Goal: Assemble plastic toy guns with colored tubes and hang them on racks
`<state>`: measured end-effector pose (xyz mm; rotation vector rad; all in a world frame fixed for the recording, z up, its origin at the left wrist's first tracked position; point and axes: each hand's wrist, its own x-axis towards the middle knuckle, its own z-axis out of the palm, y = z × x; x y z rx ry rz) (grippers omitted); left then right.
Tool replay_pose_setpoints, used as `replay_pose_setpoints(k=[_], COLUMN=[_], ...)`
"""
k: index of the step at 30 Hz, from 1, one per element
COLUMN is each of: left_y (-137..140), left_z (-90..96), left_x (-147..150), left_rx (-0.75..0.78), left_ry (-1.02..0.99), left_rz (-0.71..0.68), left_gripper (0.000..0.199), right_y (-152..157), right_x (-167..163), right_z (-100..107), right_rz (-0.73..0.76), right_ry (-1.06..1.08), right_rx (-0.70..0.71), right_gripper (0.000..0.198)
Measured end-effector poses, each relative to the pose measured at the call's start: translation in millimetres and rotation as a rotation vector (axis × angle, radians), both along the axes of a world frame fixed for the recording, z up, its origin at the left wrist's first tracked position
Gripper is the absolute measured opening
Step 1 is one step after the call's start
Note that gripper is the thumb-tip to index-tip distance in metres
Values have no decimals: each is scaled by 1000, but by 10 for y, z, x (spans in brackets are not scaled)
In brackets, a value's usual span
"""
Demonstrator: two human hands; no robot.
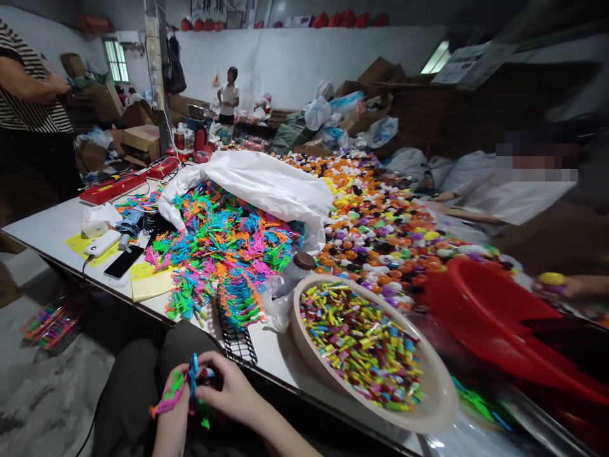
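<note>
Above my lap, my left hand (172, 406) is closed around small plastic toy pieces, with a pink and green piece (172, 392) sticking out over its wrist side. My right hand (231, 386) meets it, thumb and fingers curled around a blue plastic piece (193, 376) and something dark partly hidden between the hands. On the table ahead, a heap of similar bright pieces (228, 228) spills from a white sack (271, 181). A row of pieces (240, 301) lies on a black grid rack (239, 346) near the table edge.
A beige basin (445, 393) full of small colourful cylinders stands at right, beside a red basin (461, 285). Behind lies a spread of round figures (375, 235). A phone (124, 261) lies at left. Other people (228, 95) are around; a co-worker's hand (578, 285) is at far right.
</note>
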<state>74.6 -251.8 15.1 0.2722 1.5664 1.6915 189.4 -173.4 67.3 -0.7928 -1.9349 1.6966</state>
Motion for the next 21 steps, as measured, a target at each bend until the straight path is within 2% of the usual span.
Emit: replay_pose_setpoints(k=[3, 4, 8, 12, 14, 16, 19, 21], left_y=[-27, -37, -78, -91, -89, -90, -96, -90], left_z=[-78, -89, -77, -42, -35, -36, -28, -11], left_x=[-71, -86, -82, -29, -8, 9, 39, 62], left_rx=[-30, -31, -4, 13, 47, 65, 82, 102], left_ry=[124, 152, 163, 121, 59, -26, -85, -85], left_rz=[-24, -24, -50, -72, -80, -127, -239, -270], left_gripper=[45, 44, 43, 41, 41, 39, 32, 30], right_y=[-50, -71, -109, -19, 53, 114, 155, 144], right_x=[-35, -52, -101, -66, -25, 16, 59, 72], right_z=[-49, -82, -204, -199, -160, -120, -96, -117], right_rz=[31, 20, -96, -217, -232, -151, 51, 65], right_ry=[-8, -6, -12, -41, -45, -53, -87, -74], right_rx=[62, 74, 92, 100, 67, 5, -67, -69], right_gripper=[65, 63, 34, 24, 22, 19, 16, 19])
